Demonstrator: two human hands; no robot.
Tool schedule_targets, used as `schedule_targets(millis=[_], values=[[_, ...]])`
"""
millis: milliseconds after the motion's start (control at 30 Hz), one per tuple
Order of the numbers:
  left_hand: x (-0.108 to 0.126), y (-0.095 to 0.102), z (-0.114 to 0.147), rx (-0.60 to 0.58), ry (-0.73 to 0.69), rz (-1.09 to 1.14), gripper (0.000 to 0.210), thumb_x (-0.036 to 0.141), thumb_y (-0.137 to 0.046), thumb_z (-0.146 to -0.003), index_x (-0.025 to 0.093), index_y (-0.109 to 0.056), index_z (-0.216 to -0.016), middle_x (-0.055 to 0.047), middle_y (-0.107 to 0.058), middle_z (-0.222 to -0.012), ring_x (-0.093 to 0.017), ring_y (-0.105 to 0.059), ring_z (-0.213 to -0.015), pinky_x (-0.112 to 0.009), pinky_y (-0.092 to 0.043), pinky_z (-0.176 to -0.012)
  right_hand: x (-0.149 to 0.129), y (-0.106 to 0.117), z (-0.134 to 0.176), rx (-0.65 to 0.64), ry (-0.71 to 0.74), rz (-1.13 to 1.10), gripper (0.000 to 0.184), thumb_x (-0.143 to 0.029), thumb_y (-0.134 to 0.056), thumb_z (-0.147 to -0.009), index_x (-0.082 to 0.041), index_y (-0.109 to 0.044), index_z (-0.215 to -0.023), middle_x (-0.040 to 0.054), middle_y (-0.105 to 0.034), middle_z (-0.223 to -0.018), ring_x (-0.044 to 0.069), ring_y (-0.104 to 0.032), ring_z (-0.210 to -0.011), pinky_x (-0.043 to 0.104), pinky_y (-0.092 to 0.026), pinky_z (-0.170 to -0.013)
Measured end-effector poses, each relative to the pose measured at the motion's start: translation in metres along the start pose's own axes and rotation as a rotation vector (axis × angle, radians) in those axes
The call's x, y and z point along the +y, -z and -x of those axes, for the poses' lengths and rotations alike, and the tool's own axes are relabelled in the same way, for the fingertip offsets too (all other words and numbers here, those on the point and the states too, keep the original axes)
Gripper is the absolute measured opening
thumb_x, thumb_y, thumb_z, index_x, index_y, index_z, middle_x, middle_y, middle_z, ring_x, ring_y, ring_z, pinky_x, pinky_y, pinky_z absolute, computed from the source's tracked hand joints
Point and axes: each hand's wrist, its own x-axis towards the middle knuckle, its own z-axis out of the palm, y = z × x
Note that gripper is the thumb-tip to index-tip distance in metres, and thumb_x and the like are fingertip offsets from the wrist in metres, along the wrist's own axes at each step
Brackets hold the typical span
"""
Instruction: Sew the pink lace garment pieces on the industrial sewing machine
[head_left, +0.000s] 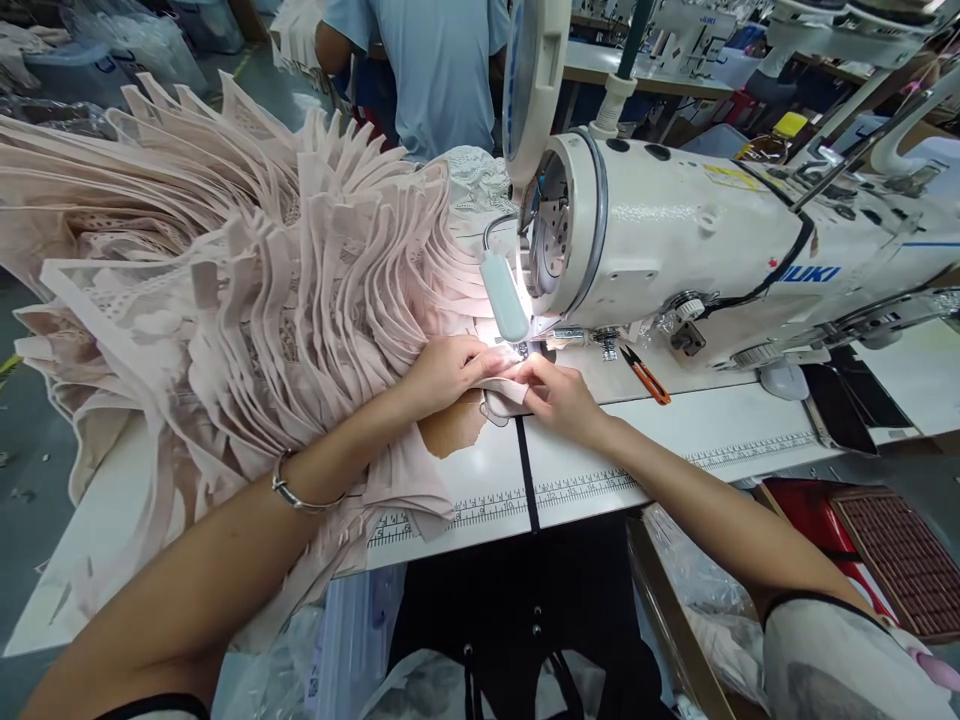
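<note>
A white sewing machine (pixel 667 220) stands on the table, its small lamp (pixel 504 297) lighting the needle area. Right at the presser foot, my left hand (pixel 448 372) pinches a pale pink fabric piece (pixel 504 388) from the left. My right hand (pixel 559 397) grips the same piece from the right, thumb and fingers closed on its edge. The needle itself is lost in the glare. Beside my left forearm lies a large heap of pale pink garment pieces (pixel 300 290), many layers deep, some with lace.
Orange-handled thread snips (pixel 645 376) lie right of the needle area. A printed ruler strip (pixel 592 487) runs along the table's front edge. Below on the right is a box with plastic bags (pixel 697 570). A person in a blue shirt (pixel 435 70) sits beyond the table.
</note>
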Motion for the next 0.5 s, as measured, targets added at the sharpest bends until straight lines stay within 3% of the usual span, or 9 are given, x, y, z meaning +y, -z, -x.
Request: schedule_targets(millis=[133, 233, 367, 433, 500], values=[[-0.007, -0.009, 0.002, 0.139, -0.161, -0.112, 0.023, 0.022, -0.051, -0.097, 0.017, -0.071, -0.085, -0.002, -0.071, -0.086, -0.016, -0.062, -0.079, -0.025, -0.044, -0.073, 0.008, 0.005, -0.002, -0.006, 0.173, 0.439, 0.025, -0.016, -0.041, -0.101, -0.021, -0.063, -0.09, 0.0027, -0.061, -0.078, 0.017, -0.054, -0.072, 0.028, -0.04, -0.064], [-0.01, -0.017, 0.004, 0.137, -0.378, -0.351, 0.022, 0.021, -0.05, -0.099, 0.016, -0.069, -0.09, -0.007, -0.072, -0.095, -0.019, -0.064, -0.09, -0.03, -0.047, -0.08, 0.013, 0.007, -0.003, 0.043, 0.254, 0.651, 0.034, -0.026, -0.048, -0.103, -0.021, -0.063, -0.073, 0.0017, -0.056, -0.065, 0.016, -0.049, -0.066, 0.03, -0.037, -0.065], [-0.008, -0.019, 0.007, 0.087, -0.563, -0.702, 0.018, 0.024, -0.054, -0.101, 0.014, -0.068, -0.094, -0.008, -0.069, -0.089, -0.022, -0.062, -0.086, -0.035, -0.047, -0.078, 0.013, 0.011, -0.001, 0.071, 0.302, 0.656, 0.044, -0.026, -0.046, -0.104, -0.021, -0.059, -0.063, 0.0011, -0.057, -0.06, 0.016, -0.053, -0.068, 0.031, -0.04, -0.071], [-0.007, -0.017, 0.008, 0.135, -0.596, -0.785, 0.021, 0.014, -0.047, -0.102, 0.015, -0.068, -0.105, -0.007, -0.07, -0.089, -0.021, -0.062, -0.085, -0.035, -0.047, -0.078, 0.012, 0.017, 0.005, 0.031, 0.336, 0.604, 0.041, -0.019, -0.043, -0.105, -0.021, -0.063, -0.069, 0.0013, -0.064, -0.065, 0.018, -0.06, -0.081, 0.032, -0.042, -0.078], [-0.006, -0.016, 0.01, 0.183, -0.685, -0.793, 0.029, 0.009, -0.044, -0.102, 0.016, -0.066, -0.12, -0.01, -0.072, -0.108, -0.021, -0.063, -0.098, -0.037, -0.047, -0.087, 0.012, 0.024, 0.013, -0.01, 0.376, 0.549, 0.036, -0.012, -0.042, -0.104, -0.021, -0.07, -0.084, 0.0004, -0.073, -0.078, 0.018, -0.064, -0.097, 0.034, -0.045, -0.085]])
